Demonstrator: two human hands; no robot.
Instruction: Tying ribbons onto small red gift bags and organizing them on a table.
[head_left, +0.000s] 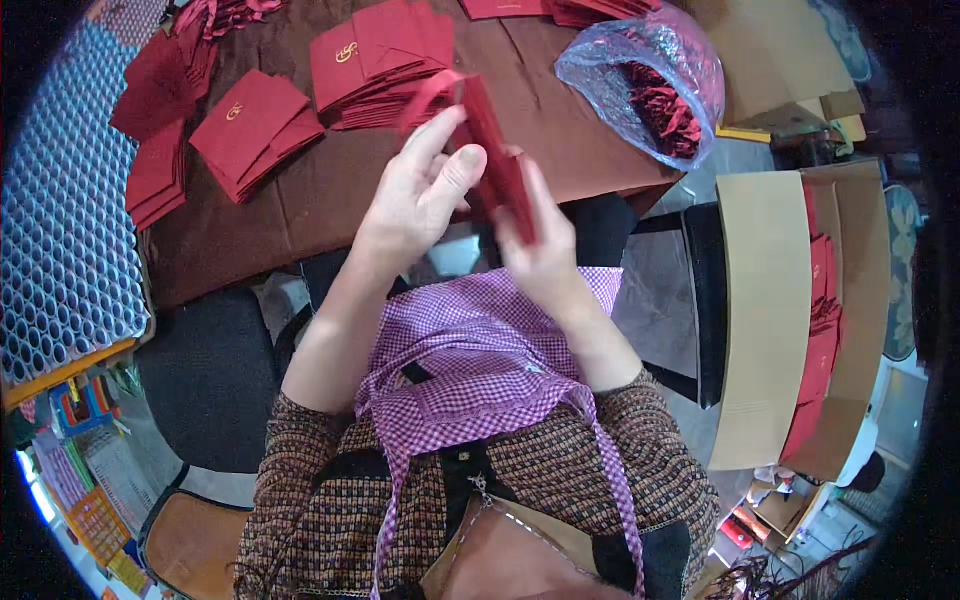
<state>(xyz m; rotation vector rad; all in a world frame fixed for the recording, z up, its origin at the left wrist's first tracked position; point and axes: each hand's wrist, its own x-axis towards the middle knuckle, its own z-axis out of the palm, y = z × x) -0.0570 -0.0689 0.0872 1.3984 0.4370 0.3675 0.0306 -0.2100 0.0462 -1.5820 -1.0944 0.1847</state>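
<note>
A thin red paper bag (492, 165), smeared by motion, is held up over the table's front edge and seen nearly edge-on. My left hand (420, 190) is closed at its left side, thumb up, beside a blurred red strip that loops near the fingertips. On the lower right, my right hand (542, 250) grips the same bag, with some of its fingers hidden behind it. Just beyond my hands lies a stack of flat red bags (385, 50) with a gold mark, and another stack (250, 130) lies to its left.
Brown cloth covers the table (530, 120). A clear plastic bag (640, 85) at the back right holds dark red strips. More red stacks (158, 170) lie at the left. A cardboard box (765, 320) with red pieces stands right; a black chair (205, 380) stands left.
</note>
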